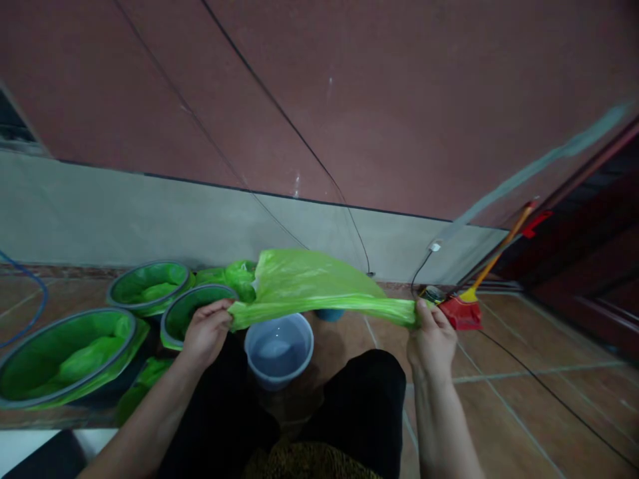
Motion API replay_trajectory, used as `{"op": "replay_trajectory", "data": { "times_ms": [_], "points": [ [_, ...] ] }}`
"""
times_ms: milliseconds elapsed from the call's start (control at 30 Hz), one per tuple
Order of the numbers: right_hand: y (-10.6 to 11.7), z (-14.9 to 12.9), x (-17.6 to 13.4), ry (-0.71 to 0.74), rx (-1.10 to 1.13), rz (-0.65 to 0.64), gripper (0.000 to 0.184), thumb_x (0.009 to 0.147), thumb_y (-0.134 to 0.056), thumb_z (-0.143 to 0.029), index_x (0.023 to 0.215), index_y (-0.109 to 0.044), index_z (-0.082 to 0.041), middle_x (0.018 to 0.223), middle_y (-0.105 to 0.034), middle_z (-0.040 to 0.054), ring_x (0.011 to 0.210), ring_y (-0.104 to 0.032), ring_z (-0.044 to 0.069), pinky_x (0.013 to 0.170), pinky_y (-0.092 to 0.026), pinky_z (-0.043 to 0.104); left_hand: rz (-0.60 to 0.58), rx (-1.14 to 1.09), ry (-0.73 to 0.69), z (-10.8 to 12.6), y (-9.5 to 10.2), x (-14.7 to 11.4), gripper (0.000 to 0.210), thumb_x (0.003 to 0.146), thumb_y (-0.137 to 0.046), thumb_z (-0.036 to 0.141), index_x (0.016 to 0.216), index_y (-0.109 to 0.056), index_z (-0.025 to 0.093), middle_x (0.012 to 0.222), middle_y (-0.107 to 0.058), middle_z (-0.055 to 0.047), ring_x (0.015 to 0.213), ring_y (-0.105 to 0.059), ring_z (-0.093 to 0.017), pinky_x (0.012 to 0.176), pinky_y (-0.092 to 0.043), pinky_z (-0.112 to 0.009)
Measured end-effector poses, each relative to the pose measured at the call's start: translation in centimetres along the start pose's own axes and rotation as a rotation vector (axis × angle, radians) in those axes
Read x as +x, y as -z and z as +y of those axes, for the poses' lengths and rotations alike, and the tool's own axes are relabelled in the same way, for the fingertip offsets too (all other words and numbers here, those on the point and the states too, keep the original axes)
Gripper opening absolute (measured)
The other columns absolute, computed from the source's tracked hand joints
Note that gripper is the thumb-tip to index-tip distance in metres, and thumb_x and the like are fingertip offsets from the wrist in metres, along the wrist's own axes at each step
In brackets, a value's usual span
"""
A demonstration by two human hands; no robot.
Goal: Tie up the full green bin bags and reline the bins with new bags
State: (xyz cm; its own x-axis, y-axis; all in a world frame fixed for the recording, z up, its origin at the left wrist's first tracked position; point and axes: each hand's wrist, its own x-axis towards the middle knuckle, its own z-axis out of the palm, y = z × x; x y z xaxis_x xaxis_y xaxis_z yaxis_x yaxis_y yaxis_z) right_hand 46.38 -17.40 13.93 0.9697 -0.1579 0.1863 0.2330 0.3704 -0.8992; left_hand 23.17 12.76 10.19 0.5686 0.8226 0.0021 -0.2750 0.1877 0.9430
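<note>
A thin, bright green plastic bag (319, 276) is held out across the middle of the scene, above the floor, with its near edge drawn into a gathered band between two hands. The left end of this band is pinched by the left hand (207, 332), thumb and fingers closed on the plastic; the right end is gripped likewise by the right hand (434, 339). The two hands are held well apart, and the far part of the bag is spread out toward the wall (409, 236).

Below the band, a round, pale blue plastic basin (254, 372) is seen on the brown tiled floor (514, 392). A small blue object (329, 315) is partly hidden behind the bag.

On the left, three dark, grey-rimmed oval bins are grouped, each lined with green plastic: one near (50, 399), one far (150, 305) and one just beyond the left hand (212, 287); whether the last is touched cannot be told. On the right, beyond the right hand, a red broom-like head (462, 315) is joined to a yellow-orange pole (499, 249).
</note>
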Motion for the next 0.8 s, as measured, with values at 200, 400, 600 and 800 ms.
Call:
{"op": "replay_trajectory", "data": {
  "times_ms": [200, 400, 600, 800],
  "points": [
    [1.6, 0.7, 0.3, 0.021, 0.012, 0.059, 0.035, 0.058, -0.088, -0.037, 0.073, -0.064, -0.015, 0.063, -0.056, -0.0070, 0.054, -0.046, 0.006, 0.051, -0.040, 0.021, -0.213, -0.069, 0.333, -1.6, -0.8, -2.3, 0.016, 0.057, -0.071, 0.025, 0.069, -0.075, 0.015, 0.067, -0.073, -0.003, 0.063, -0.064, -0.017, 0.061, -0.051, -0.027],
    [2.5, 0.9, 0.5, -0.001, 0.037, 0.093, 0.034, 0.057, -0.088, -0.035, 0.069, -0.063, -0.015, 0.066, -0.057, -0.0059, 0.057, -0.050, 0.008, 0.053, -0.044, 0.021, -0.413, -0.008, 0.423, -4.0, -1.9, -4.6, 0.041, 0.063, -0.083, 0.053, 0.072, -0.077, 0.013, 0.071, -0.076, -0.007, 0.065, -0.067, -0.019, 0.068, -0.053, -0.029],
    [3.6, 1.6, 0.2, 0.020, 0.000, 0.120, 0.030, 0.059, -0.087, -0.031, 0.070, -0.064, -0.015, 0.065, -0.058, -0.0059, 0.058, -0.049, 0.007, 0.053, -0.041, 0.019, -0.207, -0.098, 0.357, -4.2, -2.7, -4.5, 0.041, 0.062, -0.085, 0.051, 0.082, -0.078, 0.016, 0.071, -0.075, -0.004, 0.063, -0.067, -0.016, 0.069, -0.054, -0.029],
    [5.2, 3.4, -0.1, 0.008, -0.094, 0.116, 0.032, 0.062, -0.086, -0.036, 0.071, -0.063, -0.016, 0.066, -0.060, -0.0052, 0.057, -0.052, 0.008, 0.054, -0.044, 0.022, -0.184, -0.292, 0.274, -3.4, -2.5, -4.1, 0.021, 0.063, -0.084, 0.030, 0.079, -0.079, 0.017, 0.078, -0.076, -0.004, 0.073, -0.068, -0.016, 0.075, -0.054, -0.028]
  ]
}}
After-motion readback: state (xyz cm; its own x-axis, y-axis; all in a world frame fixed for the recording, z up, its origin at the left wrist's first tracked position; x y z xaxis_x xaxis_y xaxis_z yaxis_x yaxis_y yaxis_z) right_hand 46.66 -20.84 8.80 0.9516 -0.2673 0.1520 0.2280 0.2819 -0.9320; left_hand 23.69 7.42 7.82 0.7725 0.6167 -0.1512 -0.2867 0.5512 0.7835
